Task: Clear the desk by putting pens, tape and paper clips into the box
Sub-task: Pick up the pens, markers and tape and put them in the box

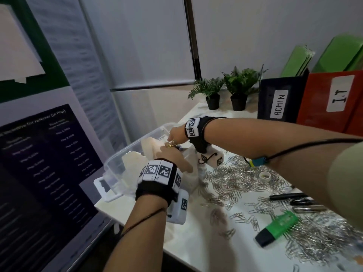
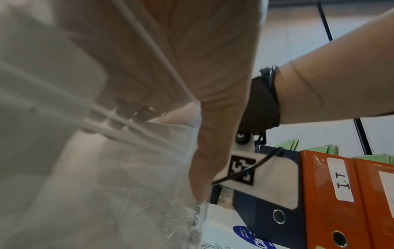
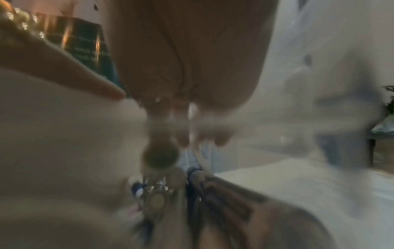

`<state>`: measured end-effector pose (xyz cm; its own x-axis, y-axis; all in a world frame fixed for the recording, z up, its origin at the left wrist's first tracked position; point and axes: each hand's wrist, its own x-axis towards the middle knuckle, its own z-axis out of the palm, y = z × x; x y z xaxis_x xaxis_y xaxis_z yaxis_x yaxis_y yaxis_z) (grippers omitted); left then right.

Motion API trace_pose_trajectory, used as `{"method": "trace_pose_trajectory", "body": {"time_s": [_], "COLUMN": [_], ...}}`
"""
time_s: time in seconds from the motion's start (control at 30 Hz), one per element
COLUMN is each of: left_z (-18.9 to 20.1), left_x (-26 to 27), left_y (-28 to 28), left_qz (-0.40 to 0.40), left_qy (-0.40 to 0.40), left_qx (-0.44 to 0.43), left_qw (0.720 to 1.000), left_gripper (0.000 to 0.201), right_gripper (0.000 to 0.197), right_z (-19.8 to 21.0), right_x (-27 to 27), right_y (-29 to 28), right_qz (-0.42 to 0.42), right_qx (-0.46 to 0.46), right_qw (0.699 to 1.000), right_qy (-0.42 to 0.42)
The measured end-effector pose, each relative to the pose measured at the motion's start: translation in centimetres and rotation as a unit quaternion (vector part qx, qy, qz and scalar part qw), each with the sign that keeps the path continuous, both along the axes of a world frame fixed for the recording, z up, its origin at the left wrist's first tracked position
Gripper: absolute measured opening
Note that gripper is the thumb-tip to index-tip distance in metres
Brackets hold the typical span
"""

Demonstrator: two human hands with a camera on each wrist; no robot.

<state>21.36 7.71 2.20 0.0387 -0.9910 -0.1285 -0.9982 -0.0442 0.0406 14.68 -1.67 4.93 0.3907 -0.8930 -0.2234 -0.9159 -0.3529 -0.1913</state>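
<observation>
A clear plastic box [image 1: 125,150] with white handles stands at the desk's left end and holds crumpled white paper [image 1: 151,146]. My left hand [image 1: 170,154] grips its near wall: the thumb [image 2: 213,134] lies down the outside, the fingers show through the plastic. My right hand [image 1: 173,134] reaches over the box from the right, fingers pointing down and spread in the blurred right wrist view. A dark pen tip [image 1: 179,148] shows between the hands. Paper clips [image 1: 241,179] cover the desk, with a tape roll [image 1: 264,176], black pens [image 1: 288,197] and a green highlighter [image 1: 277,228].
A large monitor [image 1: 45,173] stands left of the box. Two potted plants [image 1: 212,93] sit at the back. A black ADMIN binder [image 1: 279,101] and a red I.T binder [image 1: 330,101] stand at the back right. The desk's front edge runs close below the highlighter.
</observation>
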Motion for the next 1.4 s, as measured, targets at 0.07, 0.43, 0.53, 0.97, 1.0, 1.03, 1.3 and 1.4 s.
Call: {"method": "trace_pose_trajectory", "body": {"time_s": [0.07,0.43,0.53,0.97,1.0,1.03,1.3,1.4], "left_z": [-0.2,0.6,0.7,1.0,0.6,0.1,-5.4,-6.5], "left_x": [0.1,-0.1,0.1,-3.5,-4.8,-6.2,-14.8,-16.0], "left_y": [-0.1,0.6,1.2,8.6,9.9,11.4,19.8,20.4], "left_qz": [0.009,0.006,0.007,-0.238,-0.262,-0.292,-0.498,-0.488], "left_qy": [0.011,0.011,0.058,0.17,0.177,0.189,0.054,0.002], "left_qx": [-0.006,-0.006,-0.035,-0.298,-0.276,-0.243,0.055,0.091], "left_qw": [1.0,1.0,0.998,0.909,0.908,0.905,0.864,0.868], "left_gripper": [0.094,0.094,0.102,0.055,0.049,0.043,0.025,0.04], "right_gripper": [0.037,0.04,0.06,0.023,0.022,0.021,0.019,0.022], "right_z": [-0.7,1.7,1.5,-0.8,-1.7,-2.5,-7.5,-8.3], "right_x": [-0.3,-2.1,-2.1,-19.3,-20.9,-22.5,-32.0,-34.6], "right_y": [-0.1,1.5,2.9,22.3,23.7,24.9,31.0,30.8], "right_qz": [0.019,-0.021,0.003,-0.105,-0.124,-0.146,-0.332,-0.37], "right_qx": [-0.024,-0.155,-0.073,-0.135,-0.122,-0.114,-0.114,-0.087], "right_qw": [0.999,0.97,0.995,0.978,0.979,0.978,0.935,0.924], "right_qy": [-0.014,-0.187,-0.074,-0.122,-0.109,-0.099,-0.058,-0.036]}}
